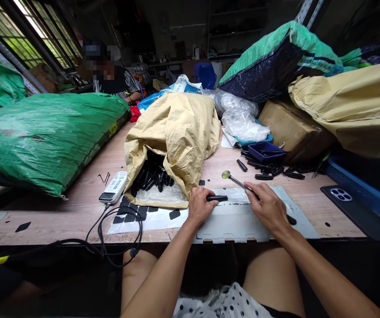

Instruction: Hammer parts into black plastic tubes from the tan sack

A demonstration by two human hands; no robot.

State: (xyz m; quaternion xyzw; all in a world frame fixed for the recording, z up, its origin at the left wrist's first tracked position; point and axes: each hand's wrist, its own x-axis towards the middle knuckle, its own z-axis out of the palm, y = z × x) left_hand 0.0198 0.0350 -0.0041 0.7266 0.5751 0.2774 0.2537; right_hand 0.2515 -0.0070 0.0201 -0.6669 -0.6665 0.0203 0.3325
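My left hand (200, 204) is closed, its fingers and thumb pinching one end of a slim black piece (219, 198) that lies on a grey-white board (239, 221). In my right hand (269, 207) is a small mallet-like tool (238, 181) with a metal shaft and a round yellow-green head. Its head points forward and left, raised a little, apart from the black piece. A black end (291, 219) shows behind my right palm, in line with the shaft. Just left of my left hand, a yellow woven sack (179, 119) lies open, with several black pieces (155, 176) inside.
More black pieces (269, 170) lie beside a small blue tray (265, 151). A phone (348, 207) is at the right, a white device (113, 187) with a cable (102, 234) at the left. Large sacks (50, 137) flank the table. A person (117, 79) sits across.
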